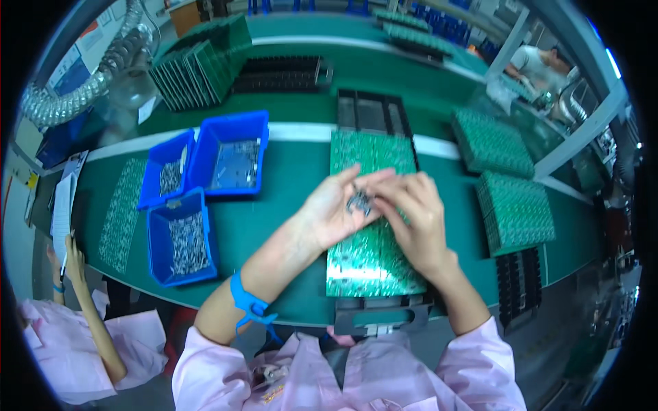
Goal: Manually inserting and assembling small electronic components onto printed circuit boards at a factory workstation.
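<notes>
My left hand is turned palm up, slightly cupped, with a small heap of loose metal-coloured parts lying in it. Over that palm, my right hand has its thumb and fingertips pinched together at the parts; what sits between the tips is too small to make out. Beneath both hands lies a green circuit board panel, set in a black carrier whose ends show at front and back. A blue strap circles my left forearm.
Left of my arms stand three blue bins: one in front, one behind and a narrower one, all with small parts. Stacked green boards are at the right, more boards at the far left. A co-worker's hand holds papers.
</notes>
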### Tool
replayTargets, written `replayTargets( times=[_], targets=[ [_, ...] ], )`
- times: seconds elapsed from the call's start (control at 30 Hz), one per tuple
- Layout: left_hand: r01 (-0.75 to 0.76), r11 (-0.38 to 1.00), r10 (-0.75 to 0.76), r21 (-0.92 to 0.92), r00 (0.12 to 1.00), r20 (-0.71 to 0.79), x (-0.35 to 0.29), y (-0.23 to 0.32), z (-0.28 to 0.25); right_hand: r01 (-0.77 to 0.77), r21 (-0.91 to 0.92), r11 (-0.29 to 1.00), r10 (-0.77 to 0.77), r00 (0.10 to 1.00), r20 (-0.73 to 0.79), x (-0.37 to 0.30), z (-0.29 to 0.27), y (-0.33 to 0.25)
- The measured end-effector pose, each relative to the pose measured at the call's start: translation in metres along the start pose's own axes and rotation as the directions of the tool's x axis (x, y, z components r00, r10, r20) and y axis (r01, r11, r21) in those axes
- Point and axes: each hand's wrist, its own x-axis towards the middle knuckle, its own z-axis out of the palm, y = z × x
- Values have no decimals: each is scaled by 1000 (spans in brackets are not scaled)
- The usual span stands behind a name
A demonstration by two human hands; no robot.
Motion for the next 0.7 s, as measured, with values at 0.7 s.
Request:
replayTargets(
  times=[0.7],
  targets=[
    [-75,671,313,738,931,-190,-29,-25,21,-519,772,368,554,789,266,-15,-4,-2]
  ],
)
